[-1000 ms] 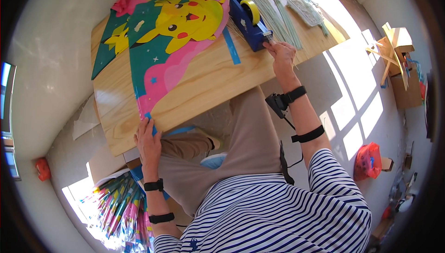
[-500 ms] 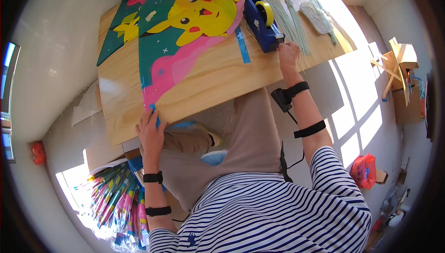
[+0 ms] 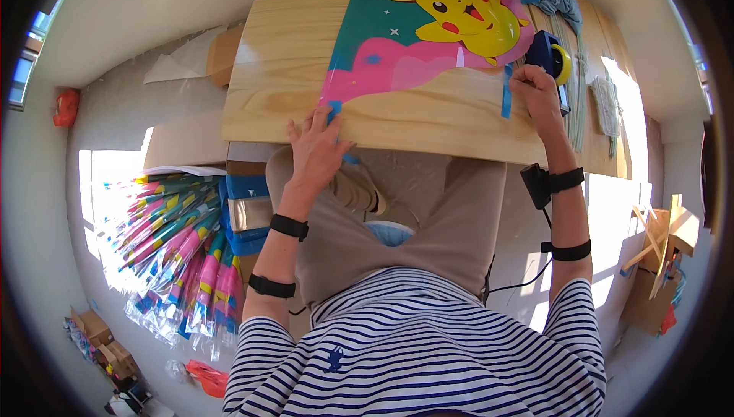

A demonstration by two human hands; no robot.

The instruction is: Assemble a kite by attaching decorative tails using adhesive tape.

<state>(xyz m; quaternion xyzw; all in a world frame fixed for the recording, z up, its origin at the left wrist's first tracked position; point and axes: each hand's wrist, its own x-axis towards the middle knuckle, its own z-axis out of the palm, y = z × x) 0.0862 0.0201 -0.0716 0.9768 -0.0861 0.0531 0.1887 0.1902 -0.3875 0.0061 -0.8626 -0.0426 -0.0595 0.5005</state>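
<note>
- The clock is laid on the whole view, with 12 at the top.
- The sheet (image 3: 428,31), printed in green, pink and yellow, lies on the table (image 3: 275,73) at about 12 to 1 o'clock; its near left corner points toward the table's front edge.
- The left hand (image 3: 316,149) is at 10 o'clock, its grip spread flat, palm down, pinching nothing, with fingertips at the blue tape (image 3: 335,106) of that corner.
- Here I judge that light, even pressure is best: a thin, glossy sheet may slide or wrinkle if it is pushed.
- The right hand (image 3: 539,96) is at 2 o'clock, fingers bent together; they hide their own tips, so I cannot tell whether this grip has hold of anything.
- From the right hand, the dispenser (image 3: 541,48) with its yellow roll (image 3: 564,65) stands at about 12 o'clock, and a blue strip (image 3: 507,100) lies at 9 o'clock, just beside the fingers.
- A piece of tape is better taken only by its end, I think, to leave the sticky face clean.
- The right hand should pass above the blue strip; dragging could pull it askew.
</note>
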